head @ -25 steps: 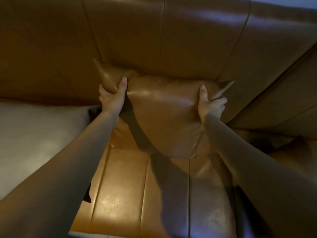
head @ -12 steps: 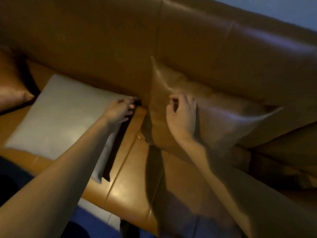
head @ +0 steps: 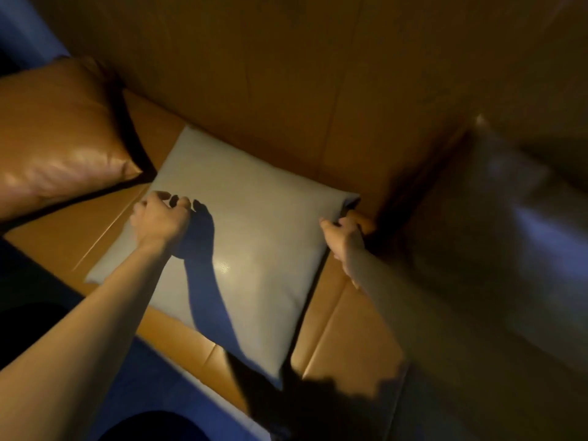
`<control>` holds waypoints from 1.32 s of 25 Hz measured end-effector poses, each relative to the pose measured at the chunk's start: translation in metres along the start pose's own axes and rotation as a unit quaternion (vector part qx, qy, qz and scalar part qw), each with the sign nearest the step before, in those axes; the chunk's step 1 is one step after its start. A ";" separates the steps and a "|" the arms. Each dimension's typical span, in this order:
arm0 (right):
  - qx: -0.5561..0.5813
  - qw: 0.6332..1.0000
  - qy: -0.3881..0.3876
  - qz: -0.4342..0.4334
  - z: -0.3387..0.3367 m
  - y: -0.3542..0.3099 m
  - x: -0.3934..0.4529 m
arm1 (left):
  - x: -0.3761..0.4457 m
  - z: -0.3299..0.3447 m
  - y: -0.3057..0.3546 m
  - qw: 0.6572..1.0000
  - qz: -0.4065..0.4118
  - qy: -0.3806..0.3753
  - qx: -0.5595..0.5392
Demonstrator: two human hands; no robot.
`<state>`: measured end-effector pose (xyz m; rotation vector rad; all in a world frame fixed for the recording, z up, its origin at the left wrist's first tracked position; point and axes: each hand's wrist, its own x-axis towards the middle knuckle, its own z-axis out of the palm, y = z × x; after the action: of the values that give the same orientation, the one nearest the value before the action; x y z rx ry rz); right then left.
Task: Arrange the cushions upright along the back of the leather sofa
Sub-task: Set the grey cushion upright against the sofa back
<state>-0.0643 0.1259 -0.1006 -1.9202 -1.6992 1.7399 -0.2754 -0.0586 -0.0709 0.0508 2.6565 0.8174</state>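
Observation:
A pale grey cushion (head: 254,237) lies flat on the seat of the tan leather sofa (head: 286,74). My left hand (head: 160,218) hovers over the cushion's left edge with fingers curled and apart, holding nothing that I can see. My right hand (head: 345,233) grips the cushion's far right corner. A tan leather cushion (head: 496,224), blurred, stands upright against the sofa back at the right. Another tan cushion (head: 60,135) rests at the left end of the seat.
The sofa's front edge (head: 191,345) runs diagonally below the grey cushion, with dark blue floor (head: 152,386) beyond it. The sofa back rises behind all the cushions. A dark shadow covers the lower middle of the seat.
Both hands left the tan cushion, which stays upright against the back. They moved left to the grey cushion; my right hand took hold of its right corner.

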 end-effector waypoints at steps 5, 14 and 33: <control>0.052 0.992 0.055 0.099 0.024 -0.016 0.009 | 0.050 0.000 -0.013 0.999 -0.023 0.000 0.038; 0.049 0.991 0.005 0.123 0.041 0.006 0.057 | 0.060 0.022 0.007 0.991 -0.074 -0.011 0.115; 0.279 0.937 0.188 -0.095 -0.066 -0.109 -0.077 | 0.017 0.018 0.119 0.954 0.015 0.034 -0.297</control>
<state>-0.0705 0.1537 0.0453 -1.6266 -1.0675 1.4520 -0.2930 0.0523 -0.0251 -0.0923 2.3601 1.6134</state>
